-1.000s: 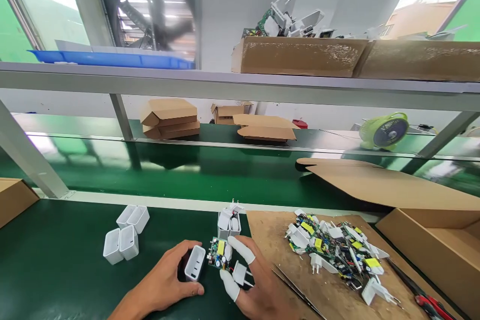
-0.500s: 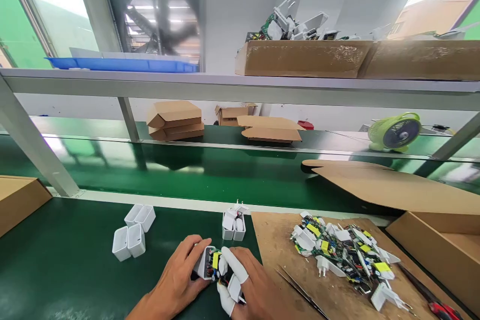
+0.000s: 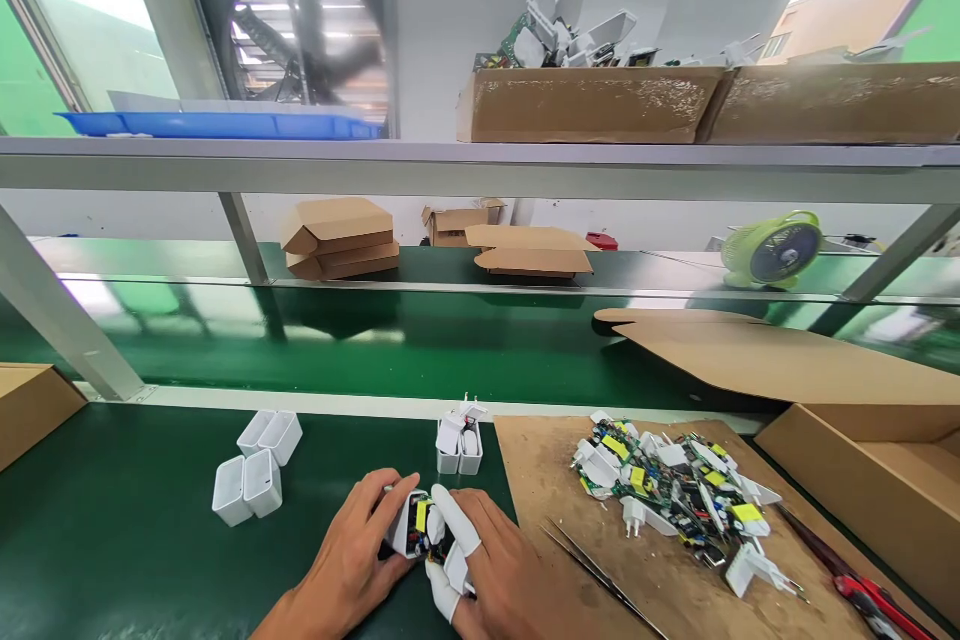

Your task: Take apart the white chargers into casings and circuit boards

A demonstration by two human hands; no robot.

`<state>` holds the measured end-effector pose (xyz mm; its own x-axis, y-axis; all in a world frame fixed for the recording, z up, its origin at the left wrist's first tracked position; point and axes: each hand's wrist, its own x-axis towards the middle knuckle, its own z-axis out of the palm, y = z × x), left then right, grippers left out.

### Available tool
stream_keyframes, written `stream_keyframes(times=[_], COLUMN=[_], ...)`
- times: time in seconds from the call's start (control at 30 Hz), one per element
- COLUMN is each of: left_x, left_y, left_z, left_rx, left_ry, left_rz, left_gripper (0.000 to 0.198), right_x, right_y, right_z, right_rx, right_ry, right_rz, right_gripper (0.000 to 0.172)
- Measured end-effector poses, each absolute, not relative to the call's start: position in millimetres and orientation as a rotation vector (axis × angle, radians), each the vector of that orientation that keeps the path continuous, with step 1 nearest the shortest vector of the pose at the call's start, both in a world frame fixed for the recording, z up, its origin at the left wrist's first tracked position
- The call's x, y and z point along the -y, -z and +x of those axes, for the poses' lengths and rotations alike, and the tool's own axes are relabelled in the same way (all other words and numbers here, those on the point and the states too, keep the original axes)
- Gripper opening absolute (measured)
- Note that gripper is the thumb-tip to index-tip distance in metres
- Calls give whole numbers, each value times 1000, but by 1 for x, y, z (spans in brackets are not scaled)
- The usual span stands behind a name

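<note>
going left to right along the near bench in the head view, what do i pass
left cardboard box → empty white shells → left hand → charger, gripped by both hands → right hand → pile of boards → right cardboard box

Two hands show at the bottom centre of the frame. The left hand (image 3: 352, 560) is bare, as is its forearm down to the lower edge. The right hand (image 3: 502, 570), just right of it, wears smooth white finger cots (image 3: 451, 522) on forefinger and thumb; its other fingers are bare
</note>
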<state>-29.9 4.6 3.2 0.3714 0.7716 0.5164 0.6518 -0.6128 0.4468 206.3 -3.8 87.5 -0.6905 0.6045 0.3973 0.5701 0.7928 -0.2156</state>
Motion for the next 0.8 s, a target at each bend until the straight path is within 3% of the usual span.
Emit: stream_keyframes(times=[0.27,0.37,0.57,0.8], left_x=[-6,-6,-6,-5], left_y=[0,-2,-8,-12], left_z=[-29,-29,-30,-30], left_rx=[-1297,-1306,-1282,-1280], left_ry=[-1028,-1055,-1075,-1061], left_rz=[2475,2489,2485,2470], left_gripper=[68,65,63,68], right_x=[1,0,-2,0], right_y=[-77,-75,-73,-77], right_z=[205,205,205,204], right_rx=[2507,2502,2503,2499], right_ry=[-58,-48,-132,-89], right_rz=[-870,-846,-893,-877], right_gripper=[30,37,71,68])
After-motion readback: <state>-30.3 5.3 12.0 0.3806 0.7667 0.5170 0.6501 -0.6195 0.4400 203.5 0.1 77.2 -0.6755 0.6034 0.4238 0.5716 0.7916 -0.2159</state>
